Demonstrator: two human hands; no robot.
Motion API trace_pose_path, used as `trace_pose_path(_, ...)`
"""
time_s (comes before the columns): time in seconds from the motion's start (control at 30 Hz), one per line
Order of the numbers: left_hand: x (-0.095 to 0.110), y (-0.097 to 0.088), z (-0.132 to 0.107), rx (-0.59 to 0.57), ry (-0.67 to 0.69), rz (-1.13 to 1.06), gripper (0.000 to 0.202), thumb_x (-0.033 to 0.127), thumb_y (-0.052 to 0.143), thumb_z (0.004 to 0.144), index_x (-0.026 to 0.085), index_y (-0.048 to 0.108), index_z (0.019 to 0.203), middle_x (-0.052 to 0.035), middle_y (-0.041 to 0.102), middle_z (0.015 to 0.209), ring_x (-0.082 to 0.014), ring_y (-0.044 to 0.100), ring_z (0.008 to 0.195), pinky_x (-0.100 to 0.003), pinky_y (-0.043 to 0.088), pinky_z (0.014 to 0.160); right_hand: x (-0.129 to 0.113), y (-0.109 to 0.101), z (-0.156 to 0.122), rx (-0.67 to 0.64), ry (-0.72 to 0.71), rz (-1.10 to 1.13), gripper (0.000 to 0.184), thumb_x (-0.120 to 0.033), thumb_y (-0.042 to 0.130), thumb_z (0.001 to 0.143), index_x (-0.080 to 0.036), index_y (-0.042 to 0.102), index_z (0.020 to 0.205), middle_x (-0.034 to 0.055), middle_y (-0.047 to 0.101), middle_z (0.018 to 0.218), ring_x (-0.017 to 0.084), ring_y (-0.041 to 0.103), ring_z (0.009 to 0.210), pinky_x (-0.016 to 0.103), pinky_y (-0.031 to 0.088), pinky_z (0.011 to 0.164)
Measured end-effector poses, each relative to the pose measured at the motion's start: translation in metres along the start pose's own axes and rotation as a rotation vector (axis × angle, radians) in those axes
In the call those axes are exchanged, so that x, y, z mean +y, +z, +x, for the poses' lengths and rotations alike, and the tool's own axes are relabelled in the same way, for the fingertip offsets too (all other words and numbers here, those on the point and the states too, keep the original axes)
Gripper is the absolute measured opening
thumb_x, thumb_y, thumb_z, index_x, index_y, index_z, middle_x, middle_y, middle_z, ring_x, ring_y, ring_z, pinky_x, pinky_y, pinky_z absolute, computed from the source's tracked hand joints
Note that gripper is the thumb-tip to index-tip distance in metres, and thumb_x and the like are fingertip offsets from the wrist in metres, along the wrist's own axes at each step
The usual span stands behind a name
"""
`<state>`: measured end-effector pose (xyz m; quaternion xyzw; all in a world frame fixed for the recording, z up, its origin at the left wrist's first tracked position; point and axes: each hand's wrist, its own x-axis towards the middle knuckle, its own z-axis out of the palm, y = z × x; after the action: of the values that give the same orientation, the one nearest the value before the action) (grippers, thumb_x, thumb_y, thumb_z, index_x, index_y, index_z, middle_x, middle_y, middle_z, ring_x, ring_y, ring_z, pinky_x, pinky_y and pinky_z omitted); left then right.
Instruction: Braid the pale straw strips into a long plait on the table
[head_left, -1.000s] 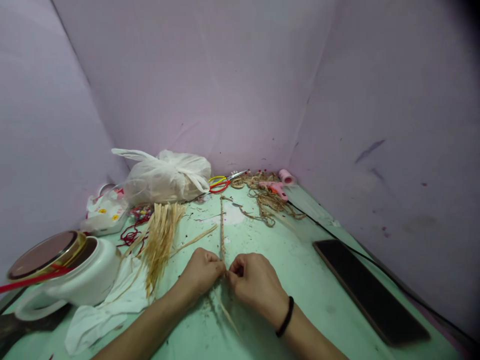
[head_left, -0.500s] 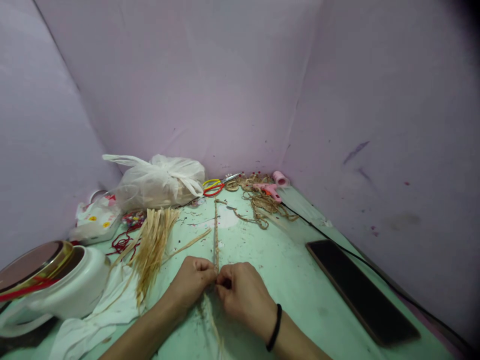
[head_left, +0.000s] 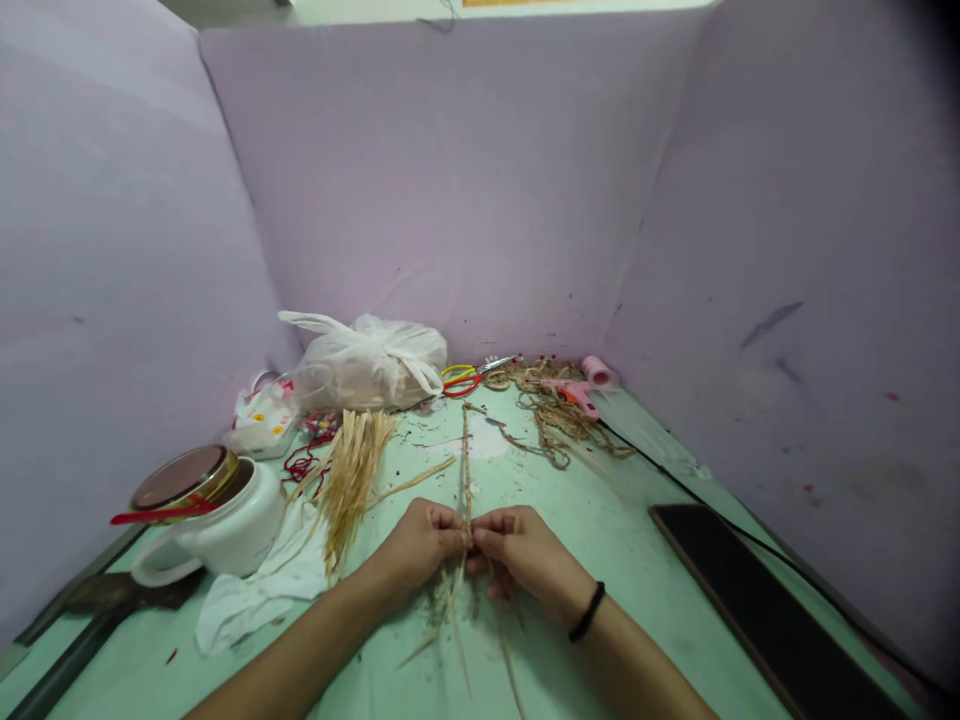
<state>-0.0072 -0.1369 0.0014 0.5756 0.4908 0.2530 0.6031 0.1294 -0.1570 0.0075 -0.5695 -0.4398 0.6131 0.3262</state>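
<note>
A thin braid of straw-coloured raffia [head_left: 466,455] runs straight away from me up the middle of the table. At its near end my left hand [head_left: 427,543] pinches it between thumb and fingers. My right hand [head_left: 523,556], with a black band at the wrist, grips the same spot from the other side, fingertips almost touching the left. Several loose raffia strands [head_left: 459,640] trail below the hands toward me. Left of the braid lies a bundle of loose raffia [head_left: 354,480], one strand reaching out to the right.
At the back are a white plastic bag [head_left: 367,365], scissors [head_left: 469,380], tangled jute twine [head_left: 551,425] and a pink glue gun [head_left: 574,393] with a black cord. A white mug [head_left: 247,530] stands on the left, a hammer [head_left: 105,600] near it. A dark flat slab [head_left: 750,610] lies right.
My view has tilted up and shifted left, so the scene sits farther right. The right fingers have opened out somewhat, and more loose strands show fanned below the hands.
</note>
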Motion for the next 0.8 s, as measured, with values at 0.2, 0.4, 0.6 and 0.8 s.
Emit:
trace_pose_path(0.2,-0.009,-0.005,0.003,-0.05,0.076,0.143,0.012,0.024,0.047,0.053,0.014,0.048,0.046,0.0061,0.031,0.04,-0.0052,0.02,0.042,-0.022,0.014,0.043,0.013,0.008,0.009,0.084,-0.061,-0.101,0.014,-0.017,0.049,0.064,-0.014,0.048,0.051,-0.0068,0.039,0.035,0.003,0.029,0.027,0.017,0.021,0.03)
trace_pose_path(0.4,-0.003,-0.026,0.0,-0.128,0.061,0.383,0.017,0.024,0.047,0.059,0.013,0.051,0.046,0.0037,0.039,0.039,-0.006,0.027,0.039,-0.021,0.019,0.042,0.017,0.009,0.012,0.071,-0.077,-0.028,0.012,-0.017,0.052,0.06,-0.015,0.045,0.049,-0.0086,0.033,0.035,0.002,0.023,0.03,0.019,0.014,0.032)
trace_pose_path(0.6,0.022,-0.052,0.015,0.39,0.24,0.72,0.025,0.026,0.046,0.069,0.012,0.067,0.069,-0.006,0.063,0.067,-0.015,0.053,0.065,-0.022,0.035,0.06,0.016,0.01,0.01,0.026,-0.044,0.044,0.01,-0.021,0.052,0.059,-0.014,0.049,0.053,-0.0076,0.037,0.038,0.002,0.021,0.03,0.019,0.011,0.032)
trace_pose_path(0.8,0.026,-0.036,0.057,0.424,0.163,1.172,0.026,0.025,0.045,0.073,0.014,0.068,0.081,-0.0149,0.065,0.084,-0.0212,0.058,0.081,-0.028,0.037,0.069,0.017,0.008,0.01,0.023,-0.075,0.094,0.008,-0.021,0.052,0.057,-0.013,0.051,0.055,-0.0054,0.044,0.043,0.002,0.024,0.032,0.019,0.015,0.031)
